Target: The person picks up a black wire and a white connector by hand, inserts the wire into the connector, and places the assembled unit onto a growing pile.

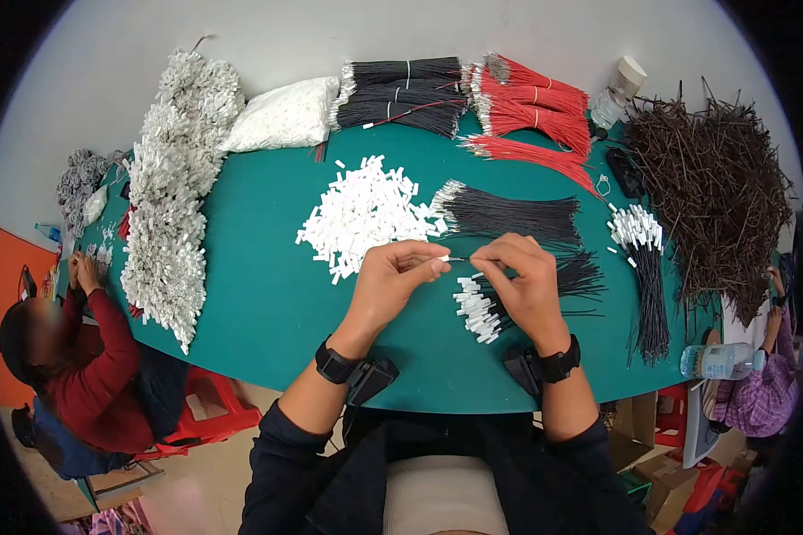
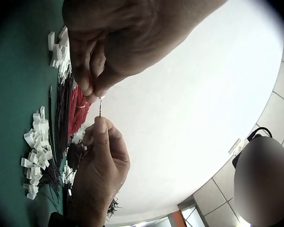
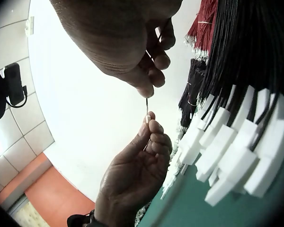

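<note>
Over the green table, my left hand (image 1: 389,283) pinches a small white connector housing (image 1: 445,259) between thumb and fingers. Facing it, my right hand (image 1: 525,285) pinches a thin black wire (image 3: 147,105) close to its end. The wire's tip points at the housing and meets it in the right wrist view; how far it goes in I cannot tell. Under the right hand lie finished-looking black wires with white housings (image 1: 477,310) on their ends. A loose heap of white housings (image 1: 366,209) spreads just beyond the left hand. A bundle of black wires (image 1: 513,214) lies beyond the right hand.
Along the back are a white bag (image 1: 285,114), black wire bundles (image 1: 401,94) and red wire bundles (image 1: 531,111). A tall white pile (image 1: 174,196) stands left, a dark brown pile (image 1: 709,187) right. A water bottle (image 1: 721,361) lies at the right edge. Other people sit at both sides.
</note>
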{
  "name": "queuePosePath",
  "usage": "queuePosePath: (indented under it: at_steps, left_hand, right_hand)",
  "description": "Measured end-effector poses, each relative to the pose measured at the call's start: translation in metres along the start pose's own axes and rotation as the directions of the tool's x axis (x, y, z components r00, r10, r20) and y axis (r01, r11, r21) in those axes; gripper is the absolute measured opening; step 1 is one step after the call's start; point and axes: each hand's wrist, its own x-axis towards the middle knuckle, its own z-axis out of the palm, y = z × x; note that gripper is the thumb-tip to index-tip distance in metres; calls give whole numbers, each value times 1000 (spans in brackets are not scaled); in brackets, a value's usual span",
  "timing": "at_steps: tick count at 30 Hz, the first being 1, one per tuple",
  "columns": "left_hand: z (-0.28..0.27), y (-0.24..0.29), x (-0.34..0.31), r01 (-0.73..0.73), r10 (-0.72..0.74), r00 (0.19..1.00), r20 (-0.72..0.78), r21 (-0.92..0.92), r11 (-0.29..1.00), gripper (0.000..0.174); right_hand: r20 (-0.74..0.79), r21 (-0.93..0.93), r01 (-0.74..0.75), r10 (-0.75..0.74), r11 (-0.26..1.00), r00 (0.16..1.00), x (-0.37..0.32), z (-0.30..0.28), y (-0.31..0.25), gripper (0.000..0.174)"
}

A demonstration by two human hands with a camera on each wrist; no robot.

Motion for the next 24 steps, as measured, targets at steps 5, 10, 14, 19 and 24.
queuePosePath:
  at_steps: [5,10,14,19,24]
  left_hand:
    - [-1,0,1,-1,1,1000,3,-20,1000,22]
    - [-1,0,1,-5,5,1000,-6,-5,1000,18]
    - [0,-1,1,1,-1,1000,-10,-2,1000,18]
    - [2,-1,0,-23,23,999,-32,-6,1000,17]
    - [4,-4,0,-39,39,999,-31,-1,999,16]
  right_hand:
    - [-7,21,-17,18,1000,1000,0,0,0,5]
    - [-8,42,-44,44,998,999,-1,2,1,6]
    - [4,44,-43,43,998,999,-1,2,0,6]
    - [9,75,-49,48,996,999,-2,6,0,7]
    - [1,127,-96,97,987,995,-2,8,-3,6]
